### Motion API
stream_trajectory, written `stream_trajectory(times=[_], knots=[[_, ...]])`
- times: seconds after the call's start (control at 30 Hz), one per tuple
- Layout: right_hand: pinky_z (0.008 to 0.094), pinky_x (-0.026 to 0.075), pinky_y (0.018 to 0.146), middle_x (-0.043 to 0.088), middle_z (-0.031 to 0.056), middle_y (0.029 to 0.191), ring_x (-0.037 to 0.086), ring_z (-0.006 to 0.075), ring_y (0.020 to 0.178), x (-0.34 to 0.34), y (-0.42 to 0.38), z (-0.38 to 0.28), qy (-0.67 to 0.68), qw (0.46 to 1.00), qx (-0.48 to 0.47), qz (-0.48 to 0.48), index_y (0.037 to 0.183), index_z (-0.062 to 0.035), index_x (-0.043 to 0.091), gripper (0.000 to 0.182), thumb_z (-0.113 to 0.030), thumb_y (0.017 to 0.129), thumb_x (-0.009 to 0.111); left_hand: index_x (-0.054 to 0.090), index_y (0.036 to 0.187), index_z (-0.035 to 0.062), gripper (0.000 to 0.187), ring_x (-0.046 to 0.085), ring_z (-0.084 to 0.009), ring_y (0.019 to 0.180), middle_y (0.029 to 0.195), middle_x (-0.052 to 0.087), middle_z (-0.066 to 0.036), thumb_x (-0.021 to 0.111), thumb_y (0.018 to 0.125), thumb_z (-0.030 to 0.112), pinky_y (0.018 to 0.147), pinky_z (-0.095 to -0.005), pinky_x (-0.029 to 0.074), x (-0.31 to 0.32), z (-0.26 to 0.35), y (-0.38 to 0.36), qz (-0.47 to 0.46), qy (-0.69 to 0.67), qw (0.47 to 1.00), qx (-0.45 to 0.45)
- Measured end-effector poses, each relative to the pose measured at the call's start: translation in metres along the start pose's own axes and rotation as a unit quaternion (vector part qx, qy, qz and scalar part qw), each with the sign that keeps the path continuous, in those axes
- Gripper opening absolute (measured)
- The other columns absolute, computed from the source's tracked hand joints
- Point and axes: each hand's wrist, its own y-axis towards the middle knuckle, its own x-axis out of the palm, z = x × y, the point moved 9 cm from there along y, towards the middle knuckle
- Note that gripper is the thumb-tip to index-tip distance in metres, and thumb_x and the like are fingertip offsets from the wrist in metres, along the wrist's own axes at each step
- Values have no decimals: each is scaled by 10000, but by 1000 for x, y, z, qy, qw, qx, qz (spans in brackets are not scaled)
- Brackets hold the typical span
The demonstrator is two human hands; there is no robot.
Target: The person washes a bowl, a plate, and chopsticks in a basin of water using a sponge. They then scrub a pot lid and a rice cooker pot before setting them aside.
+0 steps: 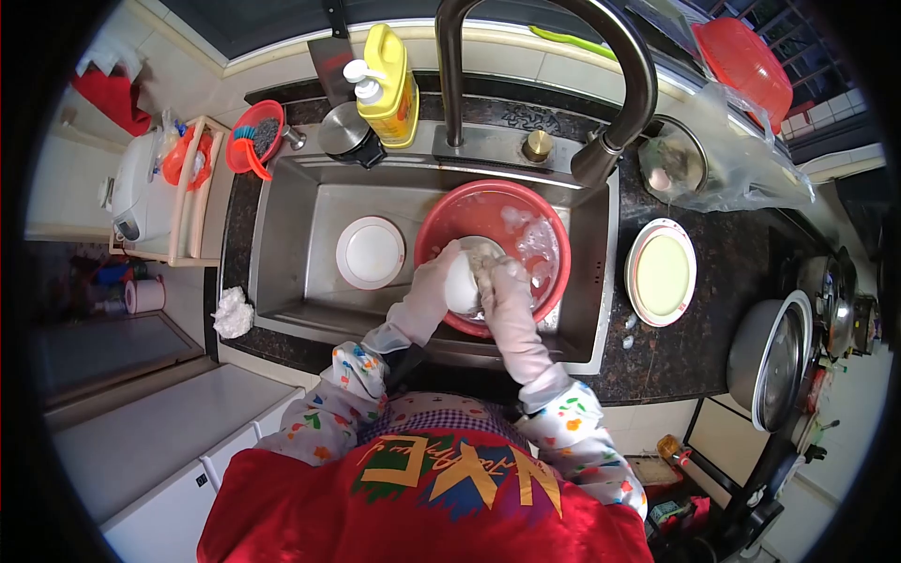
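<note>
Angled inward over a red basin [565, 251], the gloved left hand [436, 281] grasps a white bowl [461, 289]; the right hand [508, 286], fingers curled, clutches a brownish pad [483, 266].

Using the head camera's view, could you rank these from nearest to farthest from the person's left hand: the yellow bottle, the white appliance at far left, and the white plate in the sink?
Nearest first, from the left hand:
1. White plate: just to its left, in the sink.
2. Yellow bottle: behind the sink.
3. White appliance: far left, beyond the counter.
</note>
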Motion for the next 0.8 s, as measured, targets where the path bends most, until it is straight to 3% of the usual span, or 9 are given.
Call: stream_trajectory(times=[0.03,0.13,0.33,0.4,0.43,0.47,0.57,0.67,0.8], knots=[[450,441,814,554,248,992,507,433,933,5,-2,8,11,998,52,-15,956,-38,556,190,-22,769,583,620,1082,-11,425,634,-170,855,996,658,-84,455,962,361,756,-296,496,1,9,-3,20,71,997,19],[399,455,733,576,194,859,549,381,832,2,-1,-4,160,986,-3,-39,862,0,557,95,23,775,586,636,1044,-11,438,638,-175,828,946,665,-91,492,936,388,726,-298,503,-1,7,4,1,57,997,53],[380,483,741,605,208,886,572,393,827,14,17,19,-98,992,33,-78,906,-19,607,236,67,688,581,643,1011,-14,470,640,-169,774,901,670,-96,516,910,427,697,-293,498,-8,-21,16,56,-77,995,-27],[390,492,717,614,223,875,570,420,780,61,-2,65,-80,922,204,-318,962,-20,610,248,45,724,599,647,1002,-13,460,638,-162,770,891,670,-90,523,910,421,693,-291,495,-13,-17,16,47,-75,995,-36],[360,503,667,657,179,869,613,349,718,29,2,24,46,987,-23,-150,1040,-20,600,244,-2,799,629,651,993,-12,451,636,-154,765,881,670,-84,531,910,415,688,-289,493,-14,-17,12,40,-71,995,-50],[360,503,667,657,179,869,613,349,718,24,-1,19,46,987,-21,-150,1040,-20,600,244,-2,799,629,651,993,-12,451,636,-154,765,881,670,-84,531,910,415,688,-289,493,-13,-9,10,39,-70,995,-52],[220,478,756,647,20,938,596,91,851,34,-24,80,462,792,394,-73,1059,-22,629,196,24,889,544,661,967,-5,415,632,-136,749,857,667,-63,561,905,393,671,-285,486,9,44,15,-15,11,997,79],[249,522,683,670,67,958,630,136,771,15,-28,121,413,838,354,45,1135,-3,575,219,-25,924,524,663,960,1,381,627,-122,697,823,669,-43,591,896,370,628,-283,482,22,41,53,-27,50,997,51],[264,533,686,675,65,930,636,134,760,10,-56,149,449,813,369,25,1107,-14,601,197,-52,926,533,662,984,3,349,607,-100,709,837,668,-38,607,895,335,642,-272,466,58,26,96,-118,85,989,-1]])
